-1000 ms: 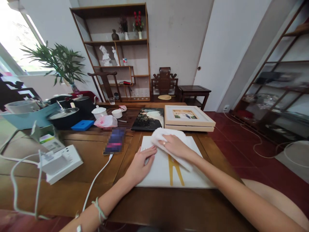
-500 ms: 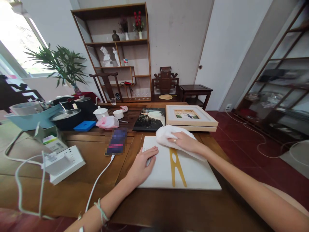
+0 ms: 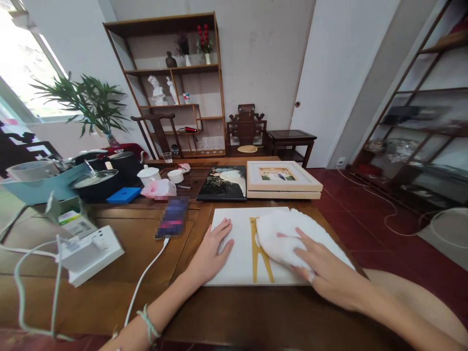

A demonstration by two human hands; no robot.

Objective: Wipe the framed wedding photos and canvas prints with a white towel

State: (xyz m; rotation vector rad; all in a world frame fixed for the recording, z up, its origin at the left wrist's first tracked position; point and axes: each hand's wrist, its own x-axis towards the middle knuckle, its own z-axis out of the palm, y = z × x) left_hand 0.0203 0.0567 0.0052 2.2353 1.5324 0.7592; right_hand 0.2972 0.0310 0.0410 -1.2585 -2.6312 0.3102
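Observation:
A white flat panel (image 3: 237, 263) bearing a gold A-like shape (image 3: 255, 256) lies on the wooden table (image 3: 234, 312) in front of me. My left hand (image 3: 211, 249) rests flat on the panel's left side, fingers stretched out and holding nothing. On the right half, my right hand (image 3: 323, 268) grips and presses a bunched white cloth (image 3: 280, 239) against the surface. The cloth covers the panel's right part and touches the gold shape's edge. Some right fingertips are sunk in the cloth and blurred.
Beyond the panel lie a dark picture panel (image 3: 215, 187) and a light wooden picture frame (image 3: 303, 185). Leftward are a phone (image 3: 171, 219) on a white cable, a white box (image 3: 97, 256), a blue box (image 3: 124, 195), a lidded pan (image 3: 95, 185) and a light-blue basin (image 3: 32, 187).
My right hand has swept the cloth from the panel's far edge toward me and to the right, uncovering the top of the gold shape. My left hand stays on the panel.

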